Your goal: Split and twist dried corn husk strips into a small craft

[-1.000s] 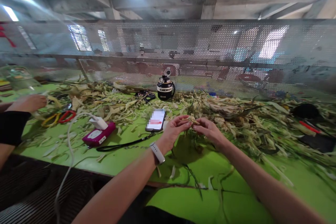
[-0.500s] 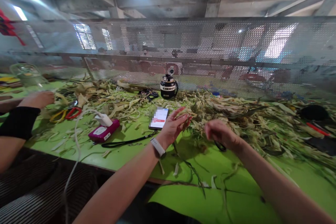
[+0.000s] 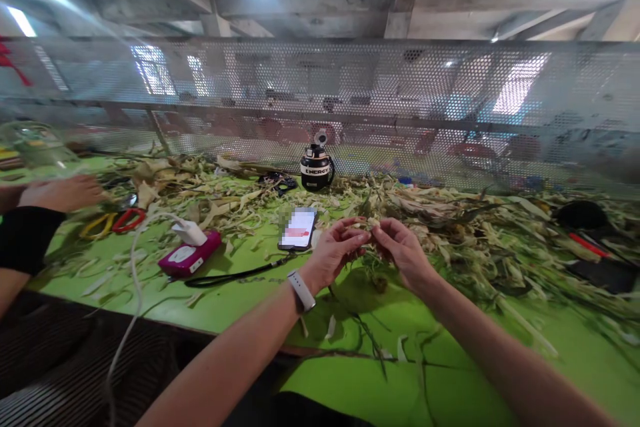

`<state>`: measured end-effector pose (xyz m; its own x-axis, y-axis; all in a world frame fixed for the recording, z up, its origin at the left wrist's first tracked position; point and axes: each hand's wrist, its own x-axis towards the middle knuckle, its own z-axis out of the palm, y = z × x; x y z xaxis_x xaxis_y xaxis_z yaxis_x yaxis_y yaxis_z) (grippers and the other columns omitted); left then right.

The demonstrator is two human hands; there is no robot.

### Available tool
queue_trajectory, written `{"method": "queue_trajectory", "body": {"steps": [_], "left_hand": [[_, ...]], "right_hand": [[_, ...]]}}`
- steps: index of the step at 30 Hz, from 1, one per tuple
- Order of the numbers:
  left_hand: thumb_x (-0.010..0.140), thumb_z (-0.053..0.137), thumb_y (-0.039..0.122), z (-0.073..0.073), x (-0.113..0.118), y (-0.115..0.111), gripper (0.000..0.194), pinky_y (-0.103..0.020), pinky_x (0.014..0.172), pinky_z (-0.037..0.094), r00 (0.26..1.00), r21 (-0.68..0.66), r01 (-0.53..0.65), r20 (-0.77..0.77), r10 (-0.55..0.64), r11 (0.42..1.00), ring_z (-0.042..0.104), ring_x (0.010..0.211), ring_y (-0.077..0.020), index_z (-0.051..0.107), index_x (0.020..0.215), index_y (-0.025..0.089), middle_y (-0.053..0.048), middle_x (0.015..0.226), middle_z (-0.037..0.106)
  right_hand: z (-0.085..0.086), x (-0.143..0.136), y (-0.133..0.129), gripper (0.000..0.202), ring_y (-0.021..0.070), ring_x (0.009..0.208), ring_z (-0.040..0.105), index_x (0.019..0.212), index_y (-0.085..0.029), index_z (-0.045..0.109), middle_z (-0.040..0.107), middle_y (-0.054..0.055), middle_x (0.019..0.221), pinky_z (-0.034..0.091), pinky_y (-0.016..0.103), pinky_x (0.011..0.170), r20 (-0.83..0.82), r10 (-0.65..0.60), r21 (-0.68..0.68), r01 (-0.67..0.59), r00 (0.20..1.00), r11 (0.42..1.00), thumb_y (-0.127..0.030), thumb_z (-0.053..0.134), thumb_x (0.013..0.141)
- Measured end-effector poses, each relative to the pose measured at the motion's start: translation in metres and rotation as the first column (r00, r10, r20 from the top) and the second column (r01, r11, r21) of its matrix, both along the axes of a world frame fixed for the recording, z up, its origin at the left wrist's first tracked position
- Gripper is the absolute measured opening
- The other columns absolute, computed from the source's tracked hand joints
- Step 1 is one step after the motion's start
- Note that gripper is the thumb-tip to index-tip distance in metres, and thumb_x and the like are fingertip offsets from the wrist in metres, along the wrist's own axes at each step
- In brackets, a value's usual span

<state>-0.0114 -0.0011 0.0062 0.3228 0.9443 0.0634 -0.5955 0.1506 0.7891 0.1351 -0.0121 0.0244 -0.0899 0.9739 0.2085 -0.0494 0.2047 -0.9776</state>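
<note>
In the middle of the head view my two hands meet over the green table (image 3: pixel 240 310). My left hand (image 3: pixel 336 250), with a pale watch band at its wrist, pinches a small pale piece of corn husk (image 3: pixel 373 223) between thumb and fingers. From the other side my right hand (image 3: pixel 406 255) closes thumb and fingertips on the same piece. The piece is small and partly covered by the fingers, so its exact form is hard to make out. Just behind and beneath the hands lies a heap of dry and greenish husk strips (image 3: pixel 445 213).
Left of my hands lie a phone (image 3: pixel 299 230) with a strap and a magenta power block (image 3: pixel 190 255) with a white plug. A black bottle (image 3: pixel 316 169) stands behind, before a perforated metal screen (image 3: pixel 280 90). Scissors (image 3: pixel 127 220) and another person's hand (image 3: pixel 65 192) are at far left.
My right hand has come left to meet my left hand at the husk piece. A dark loop seen beneath the right hand no longer shows. The view has shifted slightly.
</note>
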Motion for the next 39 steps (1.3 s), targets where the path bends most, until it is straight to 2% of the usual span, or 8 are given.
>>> {"method": "queue_trajectory", "body": {"steps": [13,18,21,28,33,35,37,39], "left_hand": [[0.056,0.08,0.024,-0.004,-0.004,-0.002,0.028,-0.02,0.055,0.05,0.93,-0.084,0.245,-0.262,-0.259,0.966,0.062,0.055,-0.0092,0.069,0.079,0.013,-0.005,0.072,0.07],[0.056,0.08,0.024,-0.007,-0.007,-0.001,0.028,-0.021,0.054,0.048,0.836,-0.108,0.371,-0.393,-0.382,0.922,0.059,0.051,-0.0083,0.07,0.079,0.011,-0.006,0.07,0.07],[0.056,0.08,0.022,-0.006,-0.01,0.001,0.027,-0.02,0.053,0.048,0.833,-0.142,0.343,-0.411,-0.371,0.929,0.059,0.05,-0.008,0.07,0.079,0.01,-0.006,0.071,0.07],[0.071,0.065,0.009,-0.004,-0.014,0.018,0.007,-0.016,0.052,0.05,0.976,-0.192,-0.067,-0.218,0.024,0.979,0.062,0.055,-0.0082,0.066,0.078,0.012,-0.003,0.064,0.068],[0.074,0.061,0.008,-0.005,-0.016,0.023,0.008,-0.015,0.052,0.05,0.983,-0.209,-0.151,-0.134,0.124,0.966,0.061,0.052,-0.0072,0.064,0.081,0.011,-0.001,0.06,0.066],[0.073,0.062,0.008,-0.005,-0.016,0.023,0.009,-0.015,0.05,0.049,0.983,-0.213,-0.156,-0.125,0.131,0.964,0.06,0.05,-0.0068,0.065,0.081,0.011,-0.001,0.059,0.065],[0.073,0.062,0.009,-0.005,-0.016,0.023,0.008,-0.014,0.049,0.048,0.982,-0.218,-0.164,-0.131,0.138,0.962,0.059,0.049,-0.0062,0.065,0.08,0.012,0.0,0.059,0.064],[0.073,0.062,0.01,-0.006,-0.016,0.024,0.008,-0.013,0.048,0.046,0.98,-0.22,-0.171,-0.137,0.143,0.96,0.059,0.05,-0.0056,0.066,0.08,0.012,0.0,0.059,0.064]], "right_hand": [[0.006,0.018,0.011,0.033,0.0052,0.043,0.037,0.069,-0.02,0.05,0.043,-0.008,0.055,0.03,0.02,0.039,-0.171,-0.226,0.044,0.236,0.959,0.971,-0.045,0.071,0.063],[0.012,0.038,0.02,0.035,0.0042,0.041,0.04,0.07,-0.019,0.051,0.046,-0.008,0.054,0.03,0.017,0.037,-0.265,-0.31,0.034,0.331,0.913,0.943,-0.043,0.074,0.059],[0.016,0.048,0.024,0.034,0.0039,0.041,0.043,0.071,-0.018,0.056,0.053,-0.007,0.055,0.034,0.016,0.037,-0.324,-0.306,-0.028,0.315,0.895,0.949,-0.04,0.077,0.055],[0.024,0.044,0.016,0.019,0.0067,0.055,0.062,0.081,-0.016,0.065,0.071,0.0,0.074,0.05,0.016,0.054,-0.289,-0.087,-0.168,0.039,0.953,0.985,-0.019,0.073,0.064],[0.024,0.041,0.012,0.015,0.0049,0.055,0.063,0.088,-0.018,0.064,0.072,0.0,0.08,0.049,0.013,0.053,-0.263,-0.005,-0.162,-0.039,0.965,0.986,-0.015,0.065,0.074],[0.025,0.044,0.009,0.015,0.0038,0.054,0.062,0.09,-0.018,0.063,0.072,-0.001,0.081,0.048,0.012,0.052,-0.221,0.128,-0.121,-0.158,0.967,0.98,-0.016,0.065,0.075],[0.027,0.049,0.004,0.015,0.0046,0.054,0.062,0.09,-0.016,0.064,0.071,0.0,0.081,0.048,0.013,0.051,-0.073,0.429,-0.137,-0.435,0.9,0.89,-0.018,0.066,0.075],[0.029,0.051,-0.003,0.016,0.0062,0.053,0.063,0.09,-0.011,0.066,0.071,0.002,0.078,0.048,0.014,0.05,0.076,0.758,-0.29,-0.713,0.648,0.639,-0.018,0.066,0.076]]}}
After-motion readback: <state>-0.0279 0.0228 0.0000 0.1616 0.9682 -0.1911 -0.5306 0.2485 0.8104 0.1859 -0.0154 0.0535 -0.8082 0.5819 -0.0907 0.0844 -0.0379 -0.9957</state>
